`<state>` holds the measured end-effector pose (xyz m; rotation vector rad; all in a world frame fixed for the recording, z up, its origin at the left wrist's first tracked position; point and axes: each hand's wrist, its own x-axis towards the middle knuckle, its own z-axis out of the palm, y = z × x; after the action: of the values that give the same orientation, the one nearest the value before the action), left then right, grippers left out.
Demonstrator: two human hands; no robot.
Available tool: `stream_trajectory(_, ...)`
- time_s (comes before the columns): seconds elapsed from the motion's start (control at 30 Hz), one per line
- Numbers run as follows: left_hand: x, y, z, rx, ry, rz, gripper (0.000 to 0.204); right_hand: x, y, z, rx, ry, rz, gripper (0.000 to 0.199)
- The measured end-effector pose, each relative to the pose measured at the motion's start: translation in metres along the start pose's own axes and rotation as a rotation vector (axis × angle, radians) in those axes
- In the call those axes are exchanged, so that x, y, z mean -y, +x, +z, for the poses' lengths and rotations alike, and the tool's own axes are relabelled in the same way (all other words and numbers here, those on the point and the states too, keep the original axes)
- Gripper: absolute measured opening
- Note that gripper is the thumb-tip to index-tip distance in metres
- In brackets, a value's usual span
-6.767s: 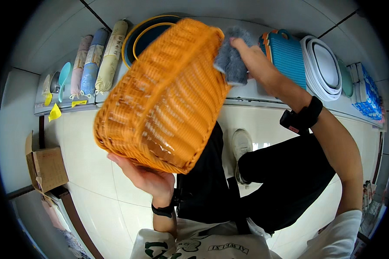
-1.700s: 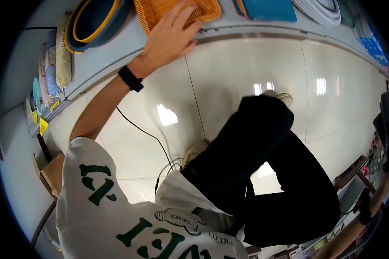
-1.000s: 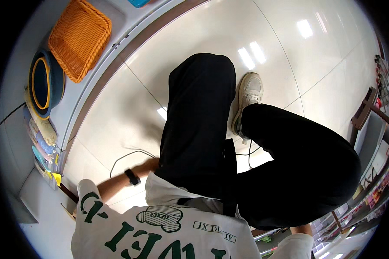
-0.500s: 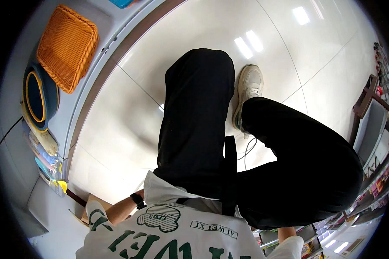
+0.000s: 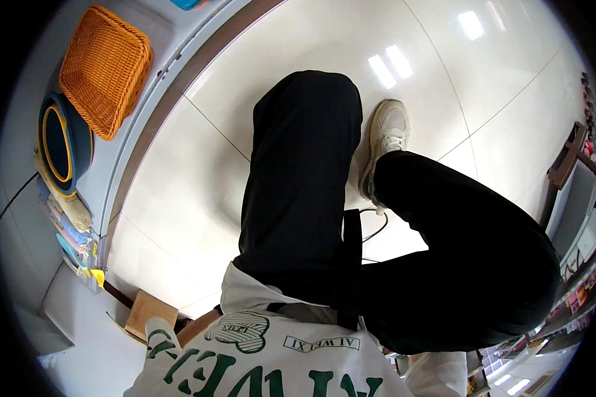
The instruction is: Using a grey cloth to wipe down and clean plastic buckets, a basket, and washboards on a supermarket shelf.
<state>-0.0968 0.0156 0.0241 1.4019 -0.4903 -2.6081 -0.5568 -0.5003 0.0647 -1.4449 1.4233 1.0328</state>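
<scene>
Both hands out of sight; woven basket shelved.

Left forearm [image 5: 195, 327] reaches toward a cardboard box [image 5: 149, 314]; neither hand's grip can be told. The orange basket [image 5: 106, 69] rests on the low shelf [image 5: 159, 30] beside a blue basin [image 5: 63, 145]. Risk, as judged: the floor cable [image 5: 376, 228] at the shoe [image 5: 385, 142] could snag.

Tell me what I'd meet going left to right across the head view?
Blue basin with yellow rim → orange woven basket → bent knee in black trousers → white shoe → wooden stand by the shelves.
</scene>
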Motion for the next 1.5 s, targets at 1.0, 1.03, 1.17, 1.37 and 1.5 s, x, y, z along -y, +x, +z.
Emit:
stream_trajectory(1.0,-0.076,-0.021,-0.206,-0.171,-0.384,0.11,0.042,0.006,0.06,-0.06,0.027,0.025,-0.081,0.065)
stream_trajectory(1.03,-0.116,-0.04,-0.221,-0.421,-0.35,0.259,0.043,0.017,0.067,-0.066,0.033,0.023,-0.097,0.065)
stream_trajectory(1.17,-0.264,-0.063,-0.26,-1.225,-0.095,0.61,0.026,0.024,0.086,-0.148,0.022,-0.001,-0.182,0.065)
stream_trajectory(1.37,-0.36,-0.026,-0.269,-1.401,0.493,0.482,0.033,0.157,0.137,-0.241,-0.397,-0.13,-0.32,0.074)
stream_trajectory(1.5,-0.37,-0.013,-0.264,-1.492,0.707,0.253,0.041,0.204,0.174,-0.25,-0.944,-0.336,-0.711,0.064)
